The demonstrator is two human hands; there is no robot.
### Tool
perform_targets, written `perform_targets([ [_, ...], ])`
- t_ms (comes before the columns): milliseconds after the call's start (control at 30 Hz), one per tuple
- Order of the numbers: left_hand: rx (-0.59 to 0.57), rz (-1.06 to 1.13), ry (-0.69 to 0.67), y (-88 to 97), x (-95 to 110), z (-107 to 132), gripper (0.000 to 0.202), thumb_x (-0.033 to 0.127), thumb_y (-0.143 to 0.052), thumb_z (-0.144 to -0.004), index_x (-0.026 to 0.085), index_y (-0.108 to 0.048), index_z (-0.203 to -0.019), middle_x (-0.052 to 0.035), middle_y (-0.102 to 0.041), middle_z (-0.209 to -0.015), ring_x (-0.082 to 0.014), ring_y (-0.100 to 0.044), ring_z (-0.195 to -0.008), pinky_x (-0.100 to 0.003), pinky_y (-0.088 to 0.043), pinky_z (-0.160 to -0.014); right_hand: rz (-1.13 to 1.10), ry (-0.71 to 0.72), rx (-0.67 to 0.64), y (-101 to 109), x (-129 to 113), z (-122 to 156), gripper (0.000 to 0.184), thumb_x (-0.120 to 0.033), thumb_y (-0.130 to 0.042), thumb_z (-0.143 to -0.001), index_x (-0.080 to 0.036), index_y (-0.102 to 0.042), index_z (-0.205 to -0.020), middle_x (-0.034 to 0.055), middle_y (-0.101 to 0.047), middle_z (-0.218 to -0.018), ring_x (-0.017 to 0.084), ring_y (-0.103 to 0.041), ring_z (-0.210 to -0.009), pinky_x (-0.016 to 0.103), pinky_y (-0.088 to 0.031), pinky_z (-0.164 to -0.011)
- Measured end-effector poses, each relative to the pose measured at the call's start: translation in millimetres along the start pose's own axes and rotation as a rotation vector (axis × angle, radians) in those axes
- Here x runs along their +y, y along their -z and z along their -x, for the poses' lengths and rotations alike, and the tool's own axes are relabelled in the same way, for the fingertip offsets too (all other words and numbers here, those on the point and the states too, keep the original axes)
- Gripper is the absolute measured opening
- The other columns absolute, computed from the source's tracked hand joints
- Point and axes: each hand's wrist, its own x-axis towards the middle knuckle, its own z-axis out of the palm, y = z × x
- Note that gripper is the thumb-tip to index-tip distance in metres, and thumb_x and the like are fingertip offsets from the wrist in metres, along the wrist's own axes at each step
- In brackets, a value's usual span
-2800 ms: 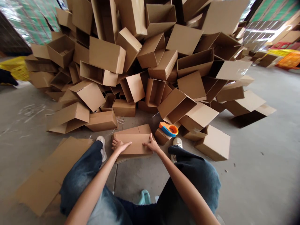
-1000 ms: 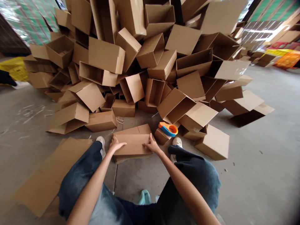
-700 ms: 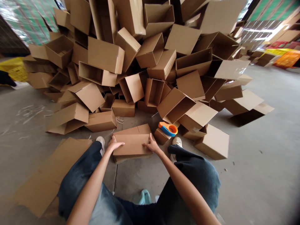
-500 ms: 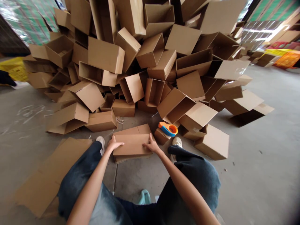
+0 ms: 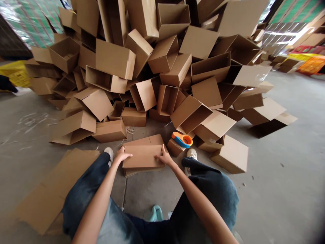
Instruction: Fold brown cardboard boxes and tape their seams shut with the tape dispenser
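Note:
Between my feet a cardboard box (image 5: 143, 157) faces up with its plain brown side, and more cardboard (image 5: 152, 139) shows beneath and behind it. My left hand (image 5: 122, 156) grips its left end, thumb lying over the top face and fingers around the far left corner. At the opposite end my right hand (image 5: 164, 156) has its thumb on the top face and a finger along the right edge. The undersides of both grips are hidden. Just right of the box, an orange and blue tape dispenser (image 5: 182, 140) rests on a small carton (image 5: 175, 148).
A tall heap of open cardboard boxes (image 5: 167, 98) rises in front of me. Flat cardboard sheets (image 5: 58, 186) lie on the floor to my left. A light teal object (image 5: 156, 213) sits below me, and a yellow crate (image 5: 17, 74) stands far left.
My left thumb has slid slightly left on the box's top face. The box and my right hand look the same.

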Motion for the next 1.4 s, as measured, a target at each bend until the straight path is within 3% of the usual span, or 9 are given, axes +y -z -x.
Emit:
perform_targets([
  [367,-0.043,0.029,0.008,-0.2,-7,-10,0.036,0.031,-0.075,-0.059,0.02,-0.051,-0.083,-0.0013,-0.067,-0.087,-0.0179,-0.062,-0.084,-0.022,-0.043,-0.066,0.01,-0.005,-0.005,2,-4,4,0.105,-0.043,-0.067,-0.072,-0.018,0.002,-0.147,0.0154,-0.054,-0.126,0.024,-0.053,-0.116,0.033,-0.04,-0.091],
  [867,-0.08,0.017,-0.053,2.1,-13,-12,0.035,0.025,-0.073,-0.06,0.019,-0.051,-0.087,-0.0045,-0.067,-0.093,-0.0188,-0.062,-0.088,-0.024,-0.043,-0.072,-0.003,-0.005,-0.01,1,-1,2,0.106,-0.043,-0.067,-0.071,-0.019,0.001,-0.147,0.0144,-0.055,-0.124,0.024,-0.054,-0.113,0.033,-0.041,-0.09],
  [1400,-0.108,-0.03,-0.094,3.8,-13,-12,0.027,0.012,-0.062,-0.061,0.021,-0.051,-0.084,-0.0044,-0.066,-0.086,-0.0188,-0.061,-0.087,-0.023,-0.042,-0.07,-0.011,0.015,-0.011,1,0,2,0.106,-0.042,-0.067,-0.071,-0.017,0.002,-0.147,0.0144,-0.056,-0.123,0.024,-0.053,-0.115,0.033,-0.04,-0.092],
])
